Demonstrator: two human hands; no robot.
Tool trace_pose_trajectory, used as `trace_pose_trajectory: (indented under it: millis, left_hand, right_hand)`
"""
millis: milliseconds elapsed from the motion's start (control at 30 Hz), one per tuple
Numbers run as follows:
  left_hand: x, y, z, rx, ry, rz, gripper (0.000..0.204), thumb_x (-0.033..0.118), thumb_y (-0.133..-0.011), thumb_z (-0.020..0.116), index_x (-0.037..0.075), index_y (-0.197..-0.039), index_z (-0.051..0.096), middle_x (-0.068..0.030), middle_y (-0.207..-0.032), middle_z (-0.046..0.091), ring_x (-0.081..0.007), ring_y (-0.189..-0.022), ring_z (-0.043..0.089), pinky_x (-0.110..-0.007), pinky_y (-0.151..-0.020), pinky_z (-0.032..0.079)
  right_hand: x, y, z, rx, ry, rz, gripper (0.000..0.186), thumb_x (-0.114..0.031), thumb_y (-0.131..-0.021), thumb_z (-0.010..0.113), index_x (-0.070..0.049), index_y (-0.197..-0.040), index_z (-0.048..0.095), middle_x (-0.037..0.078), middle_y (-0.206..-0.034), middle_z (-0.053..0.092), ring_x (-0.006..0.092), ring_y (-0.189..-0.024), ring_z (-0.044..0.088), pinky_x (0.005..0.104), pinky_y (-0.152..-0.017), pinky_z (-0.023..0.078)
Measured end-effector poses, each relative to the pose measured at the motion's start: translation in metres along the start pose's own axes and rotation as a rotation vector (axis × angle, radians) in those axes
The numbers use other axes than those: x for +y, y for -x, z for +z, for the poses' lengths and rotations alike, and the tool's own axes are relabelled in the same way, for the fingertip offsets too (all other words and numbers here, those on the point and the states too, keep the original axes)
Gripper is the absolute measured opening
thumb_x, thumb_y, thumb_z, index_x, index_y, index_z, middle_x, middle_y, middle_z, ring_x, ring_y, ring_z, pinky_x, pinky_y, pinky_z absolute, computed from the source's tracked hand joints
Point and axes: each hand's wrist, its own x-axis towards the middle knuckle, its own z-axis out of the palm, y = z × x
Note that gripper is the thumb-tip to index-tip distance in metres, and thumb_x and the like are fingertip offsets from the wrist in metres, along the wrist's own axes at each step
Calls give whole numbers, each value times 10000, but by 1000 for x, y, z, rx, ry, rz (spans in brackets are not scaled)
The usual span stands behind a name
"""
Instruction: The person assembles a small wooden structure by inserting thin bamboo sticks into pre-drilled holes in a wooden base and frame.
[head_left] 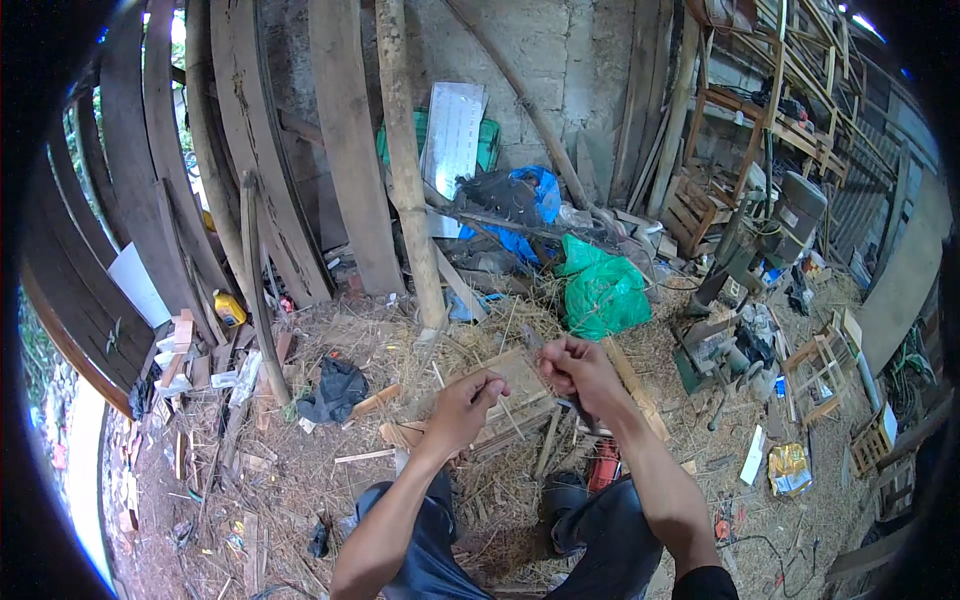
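Two hands (520, 390), one green bag (603, 293), one yellow bottle (229, 309)

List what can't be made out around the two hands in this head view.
- Thin strip between the hands: too small to tell its material.
- Tool in the right hand: mostly hidden by the fist.
- Left hand: its grip is hidden behind the knuckles.
- Wooden frame: partly covered by both hands.

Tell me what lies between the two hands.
In the head view, a thin pale strip spans the gap from left hand to right hand; straw-covered ground beneath.
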Motion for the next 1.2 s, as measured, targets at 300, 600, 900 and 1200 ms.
trace_pose_trajectory:
  millis: [300,600,900,1200]
  left_hand:
    - [-2,10,-16,-131,38,-158,173,179,-950,536,30,-909,613,40,-719,495,-45,-639,387,-224,-570,335]
    - [-18,5,-26,9,78,-100,150,140,-950,511,28,-915,605,32,-728,491,-62,-669,402,-229,-608,345]
    - [-7,1,-5,-28,145,-95,154,163,-962,500,54,-919,600,66,-661,391,-33,-558,312,-209,-500,264]
    - [-6,8,-10,11,-46,73,172,182,-955,522,30,-937,601,22,-692,476,-70,-600,421,-244,-541,353]
  right_hand:
    - [-17,-4,-50,183,-32,-54,141,-166,-901,609,-29,-875,594,-2,-716,567,56,-509,394,206,-439,272]
    - [-3,0,-80,424,-7,-174,209,-191,-910,594,-47,-1061,598,-2,-743,577,38,-528,403,177,-435,274]
    - [3,0,29,-61,-35,-6,172,-145,-925,577,-14,-1036,592,24,-749,591,43,-507,383,188,-440,280]
    - [-15,7,-9,129,-61,-12,183,-180,-914,599,-4,-865,613,0,-710,552,46,-506,383,200,-450,279]
